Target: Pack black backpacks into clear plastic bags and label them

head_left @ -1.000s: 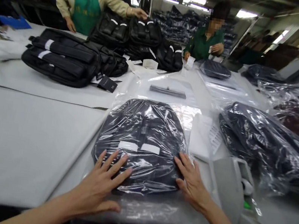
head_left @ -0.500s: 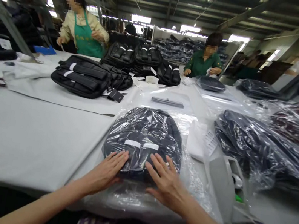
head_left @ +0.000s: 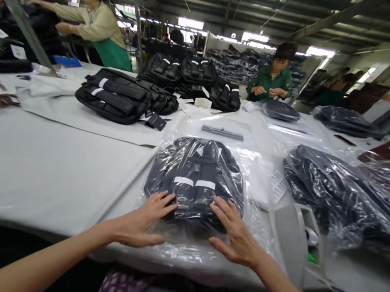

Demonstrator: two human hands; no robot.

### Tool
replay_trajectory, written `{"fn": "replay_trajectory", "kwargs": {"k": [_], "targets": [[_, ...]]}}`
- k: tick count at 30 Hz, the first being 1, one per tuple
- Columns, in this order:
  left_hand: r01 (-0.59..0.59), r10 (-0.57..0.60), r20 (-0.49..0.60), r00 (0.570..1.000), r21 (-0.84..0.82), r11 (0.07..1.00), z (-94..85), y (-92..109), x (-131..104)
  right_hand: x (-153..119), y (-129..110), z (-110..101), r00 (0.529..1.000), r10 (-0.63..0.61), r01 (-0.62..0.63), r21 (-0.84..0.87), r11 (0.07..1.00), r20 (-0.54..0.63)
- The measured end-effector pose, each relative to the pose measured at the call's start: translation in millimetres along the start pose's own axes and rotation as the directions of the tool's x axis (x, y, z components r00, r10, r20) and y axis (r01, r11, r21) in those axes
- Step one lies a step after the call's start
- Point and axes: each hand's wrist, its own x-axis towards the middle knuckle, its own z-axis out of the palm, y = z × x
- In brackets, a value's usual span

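A black backpack [head_left: 201,167] lies inside a clear plastic bag [head_left: 185,251] on the white table in front of me. Two white bands wrap its straps, which face up. My left hand [head_left: 145,220] rests at the lower left of the backpack, fingers stretched out and thumb apart. At the lower right, my right hand [head_left: 236,232] has its fingers spread against the wrapped backpack. Neither hand grips anything. The loose end of the plastic spreads between my hands toward the table's front edge.
Unwrapped black backpacks [head_left: 115,95] lie at the back left. Wrapped bags [head_left: 344,191] are piled on the right, beside a grey tape dispenser [head_left: 293,242]. Clear plastic bags [head_left: 224,123] lie beyond my backpack. Two co-workers, one in a green apron [head_left: 111,54], stand across the table.
My hands have moved slightly apart, with thumbs and fingers more spread. The co-worker at left now leans and reaches left. The view has shifted slightly.
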Motion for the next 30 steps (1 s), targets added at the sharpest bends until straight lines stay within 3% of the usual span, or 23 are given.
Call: {"fn": "replay_trajectory", "kwargs": {"k": [3, 5, 7, 9, 12, 16, 19, 23, 28, 30], "targets": [[-0.039, 0.014, -0.193, 0.981, -0.123, 0.992, -24.8, 15.0, 17.4, 5.2, -4.3, -4.7, 0.983, -0.067, 0.075, 0.042, 0.996, -0.174], [-0.150, 0.128, -0.246, 0.961, -0.073, 0.986, -20.6, 15.8, 31.8, 8.6, -2.4, -0.8, 0.970, -0.127, 0.140, 0.047, 0.989, -0.205], [-0.276, 0.273, -0.175, 0.946, 0.008, 0.961, -1.7, 10.8, 41.0, 8.2, 3.0, 8.2, 0.964, -0.181, 0.195, 0.054, 0.979, -0.197], [-0.338, 0.347, -0.119, 0.930, 0.089, 0.937, 24.3, 3.6, 42.4, 3.1, 10.4, 20.4, 0.957, -0.214, 0.231, 0.072, 0.970, -0.196], [-0.321, 0.353, -0.117, 0.928, 0.225, 0.920, 57.9, -4.8, 34.7, -8.5, 20.1, 39.8, 0.941, -0.228, 0.261, 0.103, 0.960, -0.252], [-0.333, 0.377, -0.090, 0.922, 0.312, 0.890, 74.9, -7.8, 27.0, -16.2, 23.0, 50.9, 0.928, -0.223, 0.264, 0.103, 0.959, -0.298], [-0.317, 0.367, -0.100, 0.925, 0.331, 0.889, 76.0, -7.2, 27.5, -19.9, 12.5, 39.6, 0.956, -0.198, 0.223, 0.099, 0.970, -0.216], [-0.288, 0.342, -0.108, 0.933, 0.342, 0.894, 77.8, -4.5, 29.1, -36.3, -20.2, 23.4, 0.985, -0.173, 0.173, 0.014, 0.985, -0.031], [-0.268, 0.325, -0.126, 0.937, 0.338, 0.902, 78.2, 0.9, 29.0, -49.7, -49.2, 40.8, 0.991, 0.014, -0.010, -0.027, 1.000, 0.133], [-0.272, 0.329, -0.122, 0.936, 0.337, 0.901, 76.3, 2.7, 28.7, -48.5, -51.0, 47.0, 0.996, 0.038, -0.038, -0.002, 0.999, 0.083]]}}
